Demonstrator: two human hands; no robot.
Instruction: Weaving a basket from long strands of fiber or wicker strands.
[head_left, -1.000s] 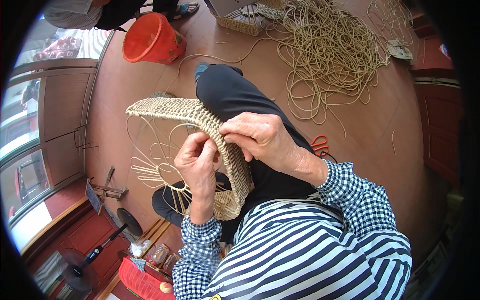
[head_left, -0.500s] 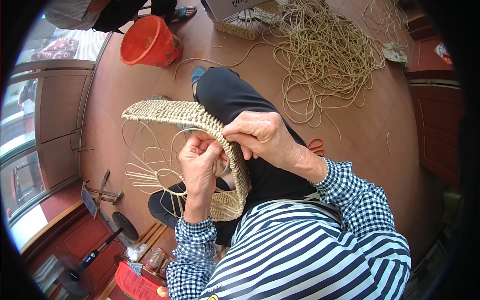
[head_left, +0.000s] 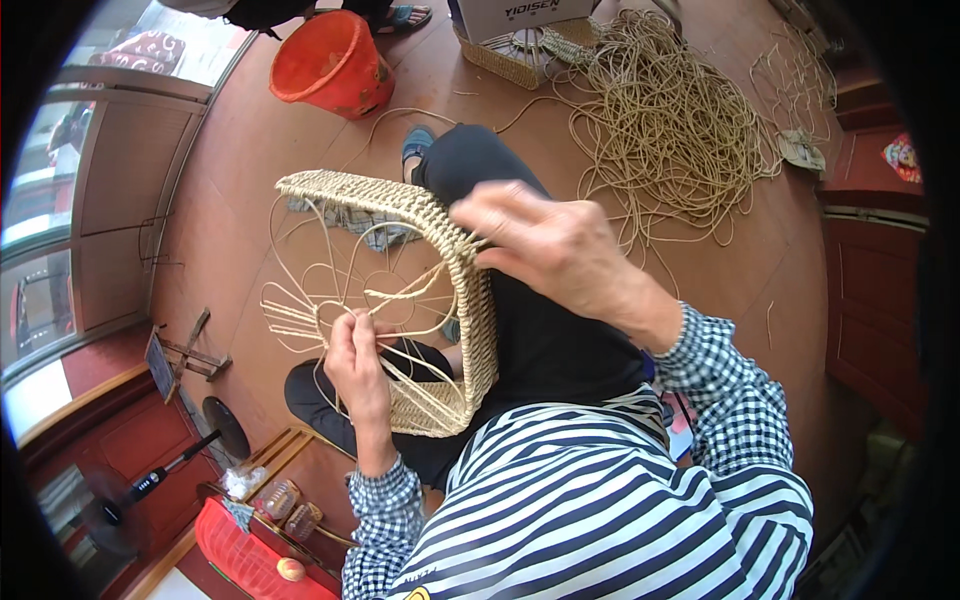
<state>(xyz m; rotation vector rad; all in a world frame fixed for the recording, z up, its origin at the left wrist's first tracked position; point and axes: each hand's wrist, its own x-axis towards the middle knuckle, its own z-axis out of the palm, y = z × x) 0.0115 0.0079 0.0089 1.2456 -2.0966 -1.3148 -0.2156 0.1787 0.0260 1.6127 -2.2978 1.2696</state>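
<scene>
"Across the head view's middle, what lies there?"

"The basket (head_left: 482, 340), pale and woven, tipped on its side against the person's dark-trousered leg (head_left: 530, 310), its open frame of cords (head_left: 428, 386) facing left."

"And the left hand (head_left: 357, 365)?"

"Beside the small ring (head_left: 319, 315), fingertips together on the cords; which one they pinch, I can't tell."

"The right hand (head_left: 565, 245)?"

"At the basket's upper bend, blurred, fingers curled. Whether they clamp anything, I can't tell."

"Farther off?"

"Rope (head_left: 670, 130) heaped at upper right, a red bucket (head_left: 335, 75) at upper left."
</scene>
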